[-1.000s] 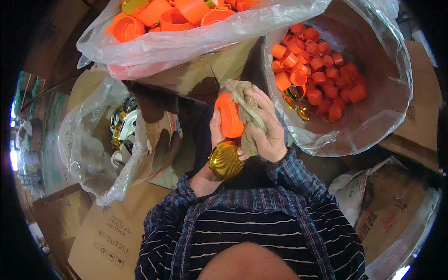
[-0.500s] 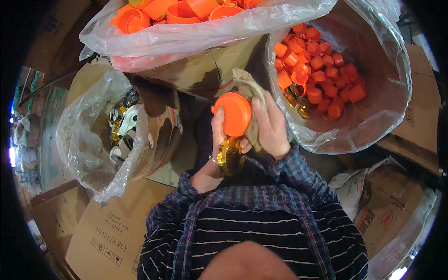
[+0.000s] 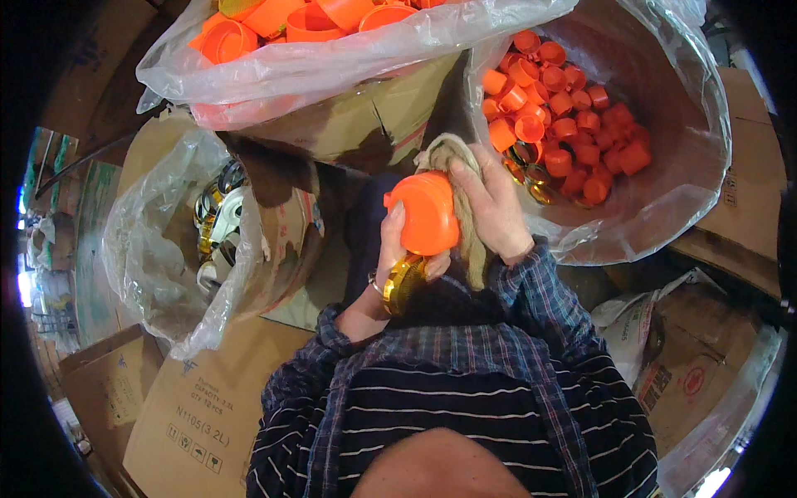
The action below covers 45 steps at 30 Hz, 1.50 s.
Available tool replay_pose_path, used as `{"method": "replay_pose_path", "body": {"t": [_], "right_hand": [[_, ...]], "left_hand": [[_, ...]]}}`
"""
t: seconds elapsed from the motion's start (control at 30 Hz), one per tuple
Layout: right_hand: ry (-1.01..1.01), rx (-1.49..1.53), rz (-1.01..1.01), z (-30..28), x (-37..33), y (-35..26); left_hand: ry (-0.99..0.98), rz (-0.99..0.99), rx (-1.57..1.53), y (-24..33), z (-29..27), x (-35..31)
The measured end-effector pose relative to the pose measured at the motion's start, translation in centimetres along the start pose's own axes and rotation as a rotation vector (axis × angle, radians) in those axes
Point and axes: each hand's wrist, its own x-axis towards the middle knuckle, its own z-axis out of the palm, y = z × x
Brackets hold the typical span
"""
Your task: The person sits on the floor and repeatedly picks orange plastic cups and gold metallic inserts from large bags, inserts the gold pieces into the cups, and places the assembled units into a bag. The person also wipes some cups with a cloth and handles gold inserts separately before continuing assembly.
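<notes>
An orange plastic cup (image 3: 422,214) sits in my left hand (image 3: 392,241), its closed round end facing up. The thumb lies along the cup's left side, and the other fingers are mostly hidden beneath. Just under the cup, against the left hand and wrist, is a shiny gold ring-shaped part (image 3: 404,285); how it is held is partly hidden. My right hand (image 3: 496,203) is closed on a beige cloth (image 3: 467,212) and presses it to the cup's right side. The cloth's end hangs down beside the cup.
A plastic-lined bin (image 3: 672,236) at the right holds small orange cups and some gold pieces. Another lined box (image 3: 357,75) of larger orange cups stands ahead. At the left, a lined carton (image 3: 149,249) holds gold, white and black parts. Cardboard (image 3: 220,398) lies lower left.
Both hands have shifted slightly to the right with the cup and cloth. The cup has turned a little, and the gold part shows less of its face.
</notes>
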Motion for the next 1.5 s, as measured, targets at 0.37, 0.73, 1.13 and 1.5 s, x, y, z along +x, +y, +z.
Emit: {"method": "replay_pose_path", "body": {"t": [0.37, 0.73, 1.13, 1.5], "right_hand": [[0.265, 0.534, 0.043, -0.7, -1.4, -0.8], [0.013, 0.384, 0.089, 1.1, -1.9, 0.3], [0.166, -0.165, -0.56, 2.8, -4.9, 1.2], [0.011, 0.341, -0.008, -1.0, -3.4, -0.5]], "left_hand": [[-0.133, -0.007, -0.355, 1.0, -0.2, 0.9], [0.334, 0.123, 0.267, -1.3, 1.7, -1.4], [0.276, 0.35, 0.14, 0.5, 3.5, 0.6], [0.217, -0.015, 0.385, -0.4, 1.6, -2.0]]}}
